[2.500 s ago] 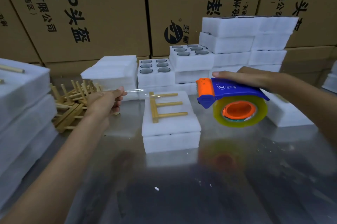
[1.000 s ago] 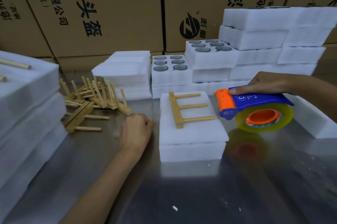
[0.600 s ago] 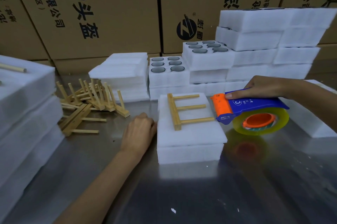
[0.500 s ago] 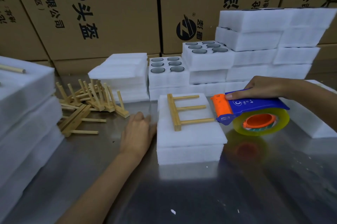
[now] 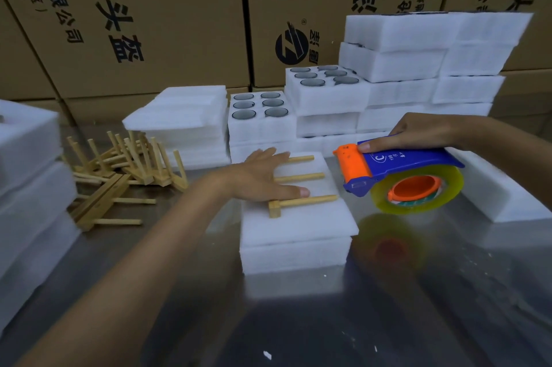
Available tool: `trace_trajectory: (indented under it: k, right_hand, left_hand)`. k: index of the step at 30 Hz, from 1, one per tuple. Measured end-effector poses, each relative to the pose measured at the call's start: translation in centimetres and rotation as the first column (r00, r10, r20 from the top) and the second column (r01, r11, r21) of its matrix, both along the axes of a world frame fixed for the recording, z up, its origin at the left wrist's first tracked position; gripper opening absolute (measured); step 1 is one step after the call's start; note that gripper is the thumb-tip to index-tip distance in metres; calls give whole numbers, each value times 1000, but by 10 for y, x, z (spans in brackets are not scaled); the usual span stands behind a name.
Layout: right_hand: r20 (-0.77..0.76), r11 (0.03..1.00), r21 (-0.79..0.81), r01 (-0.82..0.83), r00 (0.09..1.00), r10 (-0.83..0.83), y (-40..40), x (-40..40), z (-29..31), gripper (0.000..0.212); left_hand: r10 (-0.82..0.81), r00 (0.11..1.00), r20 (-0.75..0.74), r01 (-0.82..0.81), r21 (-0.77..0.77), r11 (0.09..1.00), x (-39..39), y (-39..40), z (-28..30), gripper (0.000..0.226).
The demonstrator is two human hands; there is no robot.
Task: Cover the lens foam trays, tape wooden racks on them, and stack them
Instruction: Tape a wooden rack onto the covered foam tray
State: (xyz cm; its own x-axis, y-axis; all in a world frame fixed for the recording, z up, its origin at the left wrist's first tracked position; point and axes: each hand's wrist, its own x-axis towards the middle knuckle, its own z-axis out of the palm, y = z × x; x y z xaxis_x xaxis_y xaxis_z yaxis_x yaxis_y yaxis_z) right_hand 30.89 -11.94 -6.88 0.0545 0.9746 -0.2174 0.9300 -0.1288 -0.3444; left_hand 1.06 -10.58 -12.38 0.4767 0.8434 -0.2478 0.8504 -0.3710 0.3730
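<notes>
A covered white foam tray [image 5: 295, 232] sits at the middle of the metal table [image 5: 298, 322]. A wooden rack [image 5: 301, 202] with three pegs lies flat on its lid. My left hand [image 5: 265, 178] rests flat and open on the rack's left part, fingers spread over the crossbar and pegs. My right hand [image 5: 418, 133] grips a blue and orange tape dispenser [image 5: 397, 178] with a yellowish roll, held just right of the tray, slightly above the table.
A pile of loose wooden racks [image 5: 119, 175] lies at the left. Foam lids [image 5: 185, 121] and open trays with lenses [image 5: 260, 115] stand behind. Stacked foam blocks rise at the back right [image 5: 418, 67] and left edge [image 5: 27, 187]. Cardboard boxes [image 5: 149, 23] form the back wall.
My left hand rose from the table at the tray's left side and now lies flat on the rack. The tape dispenser stays beside the tray's right edge.
</notes>
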Motion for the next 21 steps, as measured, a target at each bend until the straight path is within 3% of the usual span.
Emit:
trace_trajectory:
  k: [4, 10, 13, 15, 18, 21]
  right_hand:
    - [19, 1000, -5, -16, 1000, 16, 0, -3, 8, 82]
    - [53, 999, -38, -33, 998, 35, -5, -2, 18, 89]
    - [14, 1000, 13, 6, 1000, -6, 0, -15, 10, 118]
    - [-64, 988, 153, -33, 997, 43, 9, -15, 9, 143]
    - [140, 975, 163, -150, 982, 128, -1, -12, 43, 95]
    - [168, 993, 68, -101, 982, 88, -5, -4, 55, 97]
  left_hand:
    - [-90, 996, -6, 90, -58, 994, -10, 2, 2, 106]
    - [-102, 995, 22, 104, -92, 990, -11, 0, -2, 97]
    - [-90, 995, 43, 93, -89, 992, -11, -1, -5, 93]
    - [-87, 995, 50, 90, -76, 993, -10, -1, -6, 92]
    - [-75, 994, 75, 81, -80, 994, -11, -1, -8, 98]
    - [-59, 991, 117, 70, -92, 993, -11, -1, -10, 102]
